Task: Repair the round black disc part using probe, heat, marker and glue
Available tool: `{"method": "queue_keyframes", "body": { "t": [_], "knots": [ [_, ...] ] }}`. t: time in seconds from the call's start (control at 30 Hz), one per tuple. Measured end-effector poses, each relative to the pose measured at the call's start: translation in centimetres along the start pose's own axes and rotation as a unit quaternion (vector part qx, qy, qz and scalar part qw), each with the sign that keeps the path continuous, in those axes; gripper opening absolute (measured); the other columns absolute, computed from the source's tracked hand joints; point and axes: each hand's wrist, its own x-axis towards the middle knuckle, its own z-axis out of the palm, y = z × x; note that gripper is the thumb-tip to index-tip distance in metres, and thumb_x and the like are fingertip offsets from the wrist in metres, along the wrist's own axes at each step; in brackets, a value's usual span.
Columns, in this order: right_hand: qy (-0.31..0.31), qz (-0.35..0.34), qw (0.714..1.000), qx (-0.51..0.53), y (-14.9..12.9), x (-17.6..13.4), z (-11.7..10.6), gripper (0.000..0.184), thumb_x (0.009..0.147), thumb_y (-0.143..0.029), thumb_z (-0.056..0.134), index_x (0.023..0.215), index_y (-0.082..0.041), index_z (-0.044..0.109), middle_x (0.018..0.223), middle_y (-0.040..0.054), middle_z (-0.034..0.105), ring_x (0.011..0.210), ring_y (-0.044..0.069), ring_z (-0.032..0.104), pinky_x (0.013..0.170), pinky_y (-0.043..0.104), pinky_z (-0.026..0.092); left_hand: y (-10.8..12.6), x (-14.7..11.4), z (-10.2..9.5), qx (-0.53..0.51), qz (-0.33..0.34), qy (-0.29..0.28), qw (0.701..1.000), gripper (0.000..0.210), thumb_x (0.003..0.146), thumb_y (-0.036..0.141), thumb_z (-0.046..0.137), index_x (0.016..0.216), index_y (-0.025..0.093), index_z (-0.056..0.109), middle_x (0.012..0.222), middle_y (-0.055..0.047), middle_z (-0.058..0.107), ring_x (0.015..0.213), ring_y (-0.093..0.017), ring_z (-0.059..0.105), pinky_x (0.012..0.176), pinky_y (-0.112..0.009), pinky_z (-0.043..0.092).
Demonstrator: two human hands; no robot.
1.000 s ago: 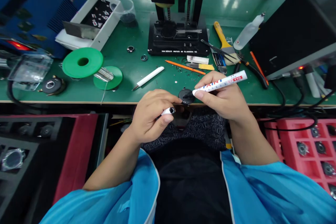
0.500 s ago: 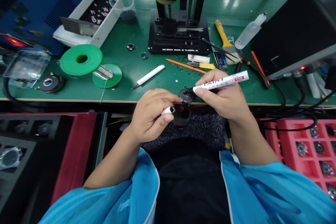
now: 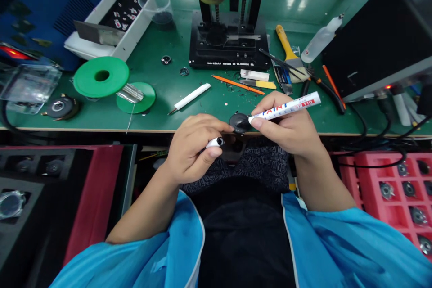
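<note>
My right hand [image 3: 286, 123] grips a white paint marker [image 3: 286, 107] printed with red and blue lettering. The marker's dark tip end lies over a round black part [image 3: 238, 123] at the bench's front edge. My left hand [image 3: 195, 146] is curled around a white marker cap [image 3: 215, 142], its open end facing right. The left index fingertip touches the left rim of the black part. What lies directly under the marker tip is hard to make out.
A black press stand [image 3: 227, 47] is at the back. Left are a green solder spool [image 3: 101, 76] and a white box [image 3: 135, 31]. A white pen-like tool [image 3: 191, 98], an orange stick [image 3: 238, 84], a brush [image 3: 286, 45] and pliers [image 3: 329, 92] lie around. A pink tray [image 3: 371, 180] stands right.
The marker's tip end has shifted slightly over the black part. Both hands keep their grips, and the whole view has moved a little.
</note>
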Motion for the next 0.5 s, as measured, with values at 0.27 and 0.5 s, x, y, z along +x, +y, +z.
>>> {"method": "queue_keyframes", "body": {
  "t": [0.27, 0.5],
  "knots": [
    [-0.004, 0.000, 1.000, 0.012, 0.05, 0.10, -0.05, 0.014, 0.100, -0.035, 0.089, 0.097, -0.025, 0.079, 0.089, -0.0020, 0.075, 0.078, 0.015, 0.065, 0.068, 0.029, 0.052, 0.03, 0.04, 0.00, -0.009, 0.003, 0.002, 1.000, 0.028, 0.120, 0.042, 0.058, 0.105, 0.023, 0.071, 0.118, -0.009, 0.091, 0.104, -0.024, 0.085, 0.093, -0.043, 0.062],
    [0.006, -0.001, 1.000, 0.022, 0.06, -0.01, 0.02, 0.015, 0.099, -0.034, 0.090, 0.095, -0.026, 0.079, 0.086, -0.0025, 0.074, 0.075, 0.014, 0.064, 0.065, 0.029, 0.050, -0.04, -0.01, 0.03, -0.007, 0.000, 0.002, 1.000, 0.027, 0.120, 0.042, 0.059, 0.106, 0.023, 0.072, 0.117, -0.009, 0.092, 0.103, -0.025, 0.085, 0.092, -0.044, 0.062]
  ]
}}
